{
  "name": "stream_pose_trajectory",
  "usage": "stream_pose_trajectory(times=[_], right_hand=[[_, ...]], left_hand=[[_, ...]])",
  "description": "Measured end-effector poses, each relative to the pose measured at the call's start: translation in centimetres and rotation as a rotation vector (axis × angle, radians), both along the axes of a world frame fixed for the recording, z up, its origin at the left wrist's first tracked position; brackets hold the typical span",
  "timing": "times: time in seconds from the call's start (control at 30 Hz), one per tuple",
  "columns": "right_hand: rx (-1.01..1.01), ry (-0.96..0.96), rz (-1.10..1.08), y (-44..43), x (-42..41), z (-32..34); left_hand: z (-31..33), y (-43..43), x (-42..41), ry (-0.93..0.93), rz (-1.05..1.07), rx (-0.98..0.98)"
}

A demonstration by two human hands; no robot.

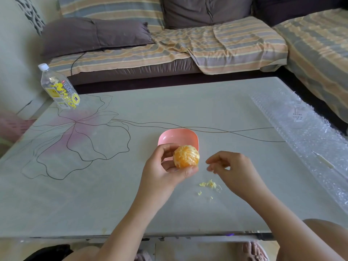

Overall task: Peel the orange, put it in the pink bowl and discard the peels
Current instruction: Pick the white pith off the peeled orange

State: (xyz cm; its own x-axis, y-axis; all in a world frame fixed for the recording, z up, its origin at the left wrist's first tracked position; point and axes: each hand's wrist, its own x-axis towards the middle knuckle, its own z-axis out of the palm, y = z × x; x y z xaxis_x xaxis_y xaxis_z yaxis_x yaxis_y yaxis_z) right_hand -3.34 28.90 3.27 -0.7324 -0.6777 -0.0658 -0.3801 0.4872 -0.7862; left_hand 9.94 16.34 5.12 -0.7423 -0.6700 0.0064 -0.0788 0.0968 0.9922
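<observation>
My left hand [165,166] grips a peeled orange [186,156] between fingers and thumb, just in front of the pink bowl [178,137]. The fruit shows bare flesh with white pith strands. The bowl stands empty on the table, partly hidden by the orange and my fingers. My right hand [231,167] hovers to the right of the orange with its fingers curled, the fingertips blurred; whether they pinch a shred of pith I cannot tell. Small yellow-white bits of pith [210,184] lie on the table below that hand.
A plastic drink bottle [59,89] stands at the table's far left corner. Bubble wrap [305,132] covers the right side of the glass table [94,194]. A sofa with striped covers and cushions runs behind and to the right.
</observation>
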Motion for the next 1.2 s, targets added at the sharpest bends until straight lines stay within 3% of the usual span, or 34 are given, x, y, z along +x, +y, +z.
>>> stream_pose_trajectory(times=[0.1, 0.3, 0.67, 0.93, 1.2], right_hand=[[0.081, -0.036, 0.008, -0.2, -0.1, -0.9], [0.119, 0.083, -0.023, 0.1, 0.0, -1.0], [0.081, 0.241, -0.009, 0.9, 0.0, 0.8], [-0.033, 0.275, -0.019, 1.6, 0.0, 1.8], [-0.116, 0.233, -0.022, 1.9, 0.1, 2.4]], left_hand=[[-0.2, -0.1, 0.1, -0.014, -0.004, -0.021], [-0.6, 0.0, 0.1, -0.032, 0.003, -0.109], [-0.4, 0.2, -0.1, 0.020, -0.036, -0.224], [-0.1, 0.8, -0.3, 0.091, -0.092, -0.269], [-0.3, 0.9, -0.4, 0.023, -0.102, -0.310]])
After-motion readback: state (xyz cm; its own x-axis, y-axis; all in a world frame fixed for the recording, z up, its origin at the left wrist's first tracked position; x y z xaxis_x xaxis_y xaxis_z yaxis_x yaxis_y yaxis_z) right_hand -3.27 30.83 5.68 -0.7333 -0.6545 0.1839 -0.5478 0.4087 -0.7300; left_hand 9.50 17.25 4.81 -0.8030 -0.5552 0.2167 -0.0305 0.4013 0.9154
